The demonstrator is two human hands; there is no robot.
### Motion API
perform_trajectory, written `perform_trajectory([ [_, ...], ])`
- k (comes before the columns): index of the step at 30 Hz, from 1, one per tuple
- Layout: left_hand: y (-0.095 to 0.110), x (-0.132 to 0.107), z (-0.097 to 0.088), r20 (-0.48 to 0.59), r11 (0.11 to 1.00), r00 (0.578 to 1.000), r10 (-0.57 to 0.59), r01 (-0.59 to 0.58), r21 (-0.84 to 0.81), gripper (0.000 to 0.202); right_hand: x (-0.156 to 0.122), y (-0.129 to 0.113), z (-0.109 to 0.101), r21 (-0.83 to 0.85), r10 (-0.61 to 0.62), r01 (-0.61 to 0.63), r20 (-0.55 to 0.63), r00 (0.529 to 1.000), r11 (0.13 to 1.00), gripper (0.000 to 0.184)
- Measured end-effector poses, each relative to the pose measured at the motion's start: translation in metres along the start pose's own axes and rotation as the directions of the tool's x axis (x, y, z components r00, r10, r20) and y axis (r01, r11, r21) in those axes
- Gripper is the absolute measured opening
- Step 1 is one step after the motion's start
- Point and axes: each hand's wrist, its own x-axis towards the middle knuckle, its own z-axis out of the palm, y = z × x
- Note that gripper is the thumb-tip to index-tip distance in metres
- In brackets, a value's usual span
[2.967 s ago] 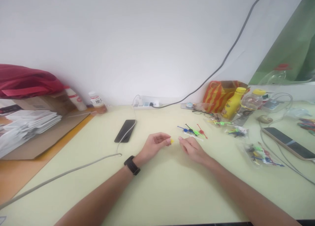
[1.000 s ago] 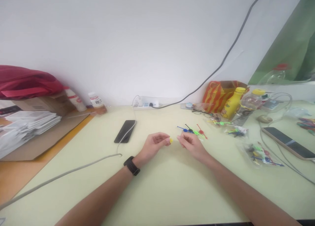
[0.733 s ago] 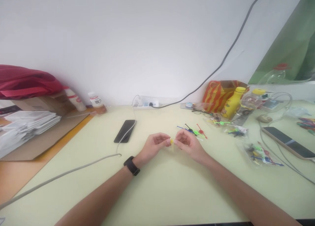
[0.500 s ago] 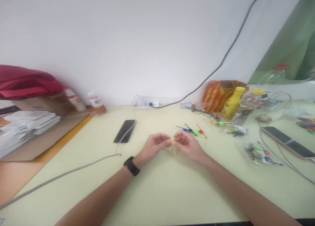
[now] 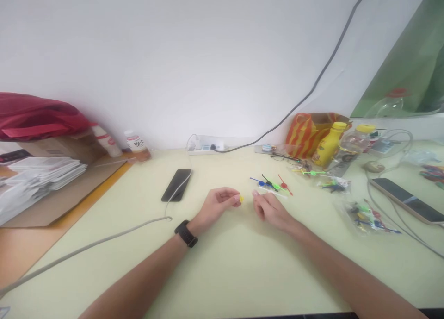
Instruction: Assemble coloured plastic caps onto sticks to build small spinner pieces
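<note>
Over the middle of the table, my left hand (image 5: pixel 222 203) pinches a small yellow plastic piece (image 5: pixel 242 199) between thumb and forefinger. Only its tip shows past the fingers. A little to the right, my right hand (image 5: pixel 272 210) is closed with thumb and forefinger together, apart from the yellow piece. Whatever its fingers may hold is too small or hidden to make out. Just beyond my right hand lie several thin plastic sticks with round middles: a blue one (image 5: pixel 261 183), a black one (image 5: pixel 268 183), a green one (image 5: pixel 275 187) and a red one (image 5: pixel 284 185).
A black phone (image 5: pixel 176 185) with a white cable lies to the left. At right are clear bags of coloured pieces (image 5: pixel 369 217), another phone (image 5: pixel 407 199), a yellow bottle (image 5: pixel 329 145) and a striped bag (image 5: pixel 298 134). A power strip (image 5: pixel 208 146) sits against the wall.
My right hand has drawn away to the right from my left hand, its fingers curling closer. The yellow piece stays in my left hand; its thin hanging end no longer shows.
</note>
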Motion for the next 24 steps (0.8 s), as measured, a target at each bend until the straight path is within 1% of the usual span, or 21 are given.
perform_trajectory([
  [1,0.000,0.000,0.000,-0.004,1.000,1.000,0.001,-0.001,0.000,0.031,0.001,0.001,-0.001,-0.009,0.028,-0.028,0.017,0.999,1.000,0.064],
  [3,0.000,0.000,0.000,-0.005,1.000,1.000,0.004,-0.004,0.001,0.031,0.004,0.002,-0.002,-0.006,0.031,-0.031,0.001,1.000,1.000,0.064],
  [4,0.000,0.000,0.000,-0.002,1.000,1.000,0.006,-0.006,0.003,0.031,0.005,0.001,-0.002,0.013,0.015,-0.015,-0.013,1.000,1.000,0.061],
  [6,-0.001,0.000,0.000,0.008,1.000,1.000,0.012,-0.012,0.006,0.030,0.006,-0.001,-0.001,0.103,-0.005,0.008,-0.023,1.000,0.995,0.050],
  [8,-0.002,0.000,-0.001,0.020,1.000,1.000,0.020,-0.020,0.005,0.029,0.006,-0.004,0.002,0.217,0.005,0.002,-0.029,1.000,0.976,0.040],
  [10,-0.003,0.000,-0.001,0.034,1.000,0.999,0.025,-0.025,0.000,0.030,0.005,-0.005,0.005,0.285,0.022,-0.013,-0.028,0.999,0.959,0.037],
  [12,-0.004,0.000,0.000,0.050,1.000,0.998,0.031,-0.031,-0.003,0.030,0.003,-0.006,0.009,0.293,0.028,-0.021,-0.018,0.999,0.956,0.037],
  [15,-0.005,0.000,0.001,0.062,0.999,0.997,0.043,-0.044,0.007,0.030,0.003,-0.004,0.011,0.254,0.016,-0.016,0.002,1.000,0.967,0.031],
  [17,-0.005,0.000,0.000,0.049,0.999,0.998,0.043,-0.044,0.007,0.032,0.004,-0.002,0.007,0.172,0.006,0.001,-0.039,0.999,0.985,0.026],
  [18,-0.005,0.000,0.000,0.038,0.999,0.999,0.037,-0.037,0.008,0.032,0.006,0.000,0.003,0.104,-0.003,0.011,-0.082,0.997,0.994,0.024],
  [20,-0.005,0.000,-0.001,0.008,1.000,1.000,0.015,-0.015,0.024,0.033,0.009,0.006,-0.009,-0.087,-0.039,0.022,-0.198,0.979,0.996,0.020],
  [22,-0.005,0.000,-0.002,-0.020,0.998,1.000,-0.007,0.008,0.064,0.032,0.012,0.015,-0.023,-0.314,-0.092,-0.009,-0.306,0.948,0.950,0.021],
  [24,-0.005,0.000,-0.003,-0.040,0.993,0.999,-0.015,0.019,0.119,0.030,0.014,0.025,-0.035,-0.511,-0.126,-0.093,-0.376,0.918,0.855,0.027],
])
